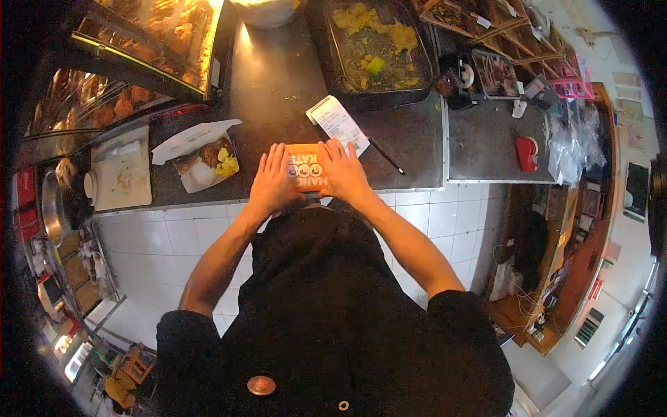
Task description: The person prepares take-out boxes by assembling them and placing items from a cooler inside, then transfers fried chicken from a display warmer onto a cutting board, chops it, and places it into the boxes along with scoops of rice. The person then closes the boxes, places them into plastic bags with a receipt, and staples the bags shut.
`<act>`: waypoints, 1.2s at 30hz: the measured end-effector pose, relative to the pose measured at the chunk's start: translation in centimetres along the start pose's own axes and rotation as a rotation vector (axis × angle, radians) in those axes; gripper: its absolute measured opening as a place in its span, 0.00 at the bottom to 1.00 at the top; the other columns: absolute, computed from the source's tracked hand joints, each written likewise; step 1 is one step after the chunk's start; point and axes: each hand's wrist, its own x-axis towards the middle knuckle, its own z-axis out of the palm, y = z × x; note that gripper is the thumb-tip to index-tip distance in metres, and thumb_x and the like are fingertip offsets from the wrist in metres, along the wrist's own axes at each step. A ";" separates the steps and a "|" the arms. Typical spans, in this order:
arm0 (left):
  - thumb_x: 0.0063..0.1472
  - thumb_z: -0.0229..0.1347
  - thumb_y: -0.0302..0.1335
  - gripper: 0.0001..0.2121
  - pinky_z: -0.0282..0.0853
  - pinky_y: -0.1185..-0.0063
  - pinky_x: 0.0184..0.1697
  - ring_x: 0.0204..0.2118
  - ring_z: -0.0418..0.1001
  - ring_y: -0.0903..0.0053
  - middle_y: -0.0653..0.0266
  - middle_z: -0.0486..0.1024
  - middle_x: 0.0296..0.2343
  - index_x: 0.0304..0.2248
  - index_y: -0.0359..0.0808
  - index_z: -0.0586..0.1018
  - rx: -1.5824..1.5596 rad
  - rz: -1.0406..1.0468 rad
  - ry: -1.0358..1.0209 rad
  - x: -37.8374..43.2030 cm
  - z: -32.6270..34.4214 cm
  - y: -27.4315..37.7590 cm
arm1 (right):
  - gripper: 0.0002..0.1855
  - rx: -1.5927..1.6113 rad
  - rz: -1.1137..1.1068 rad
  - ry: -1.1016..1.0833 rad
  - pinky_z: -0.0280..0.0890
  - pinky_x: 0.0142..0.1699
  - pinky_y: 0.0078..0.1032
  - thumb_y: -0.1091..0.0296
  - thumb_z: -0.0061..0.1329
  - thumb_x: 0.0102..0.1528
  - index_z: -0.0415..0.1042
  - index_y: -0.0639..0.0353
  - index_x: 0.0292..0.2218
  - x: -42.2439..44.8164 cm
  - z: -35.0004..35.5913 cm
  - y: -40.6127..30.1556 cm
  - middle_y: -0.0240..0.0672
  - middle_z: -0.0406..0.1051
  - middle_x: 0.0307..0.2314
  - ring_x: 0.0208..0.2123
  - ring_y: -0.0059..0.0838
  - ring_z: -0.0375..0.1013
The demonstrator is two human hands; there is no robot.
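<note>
An orange printed food box lies closed at the near edge of the dark counter. My left hand rests over one side of it, my right hand over the other, both with palms down and fingers pointing away from me. Beyond my right fingertips is a printed paper slip, with a black pen beside it. To the left an open paper box holds rice, a brown food and yellow pieces; its white lid is raised.
A black tray with yellow food scraps stands at the back. A stained white cutting board lies at the left, below a lit food display case. On the right are a red tape dispenser and clear plastic bags.
</note>
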 end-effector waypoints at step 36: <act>0.56 0.59 0.43 0.37 0.55 0.47 0.58 0.59 0.56 0.35 0.23 0.49 0.58 0.59 0.31 0.60 -0.499 -0.368 0.036 20.9 7.4 29.9 | 0.26 0.373 0.720 0.346 0.69 0.44 0.35 0.52 0.60 0.51 0.76 0.62 0.44 -11.5 -4.2 30.9 0.45 0.75 0.34 0.35 0.43 0.75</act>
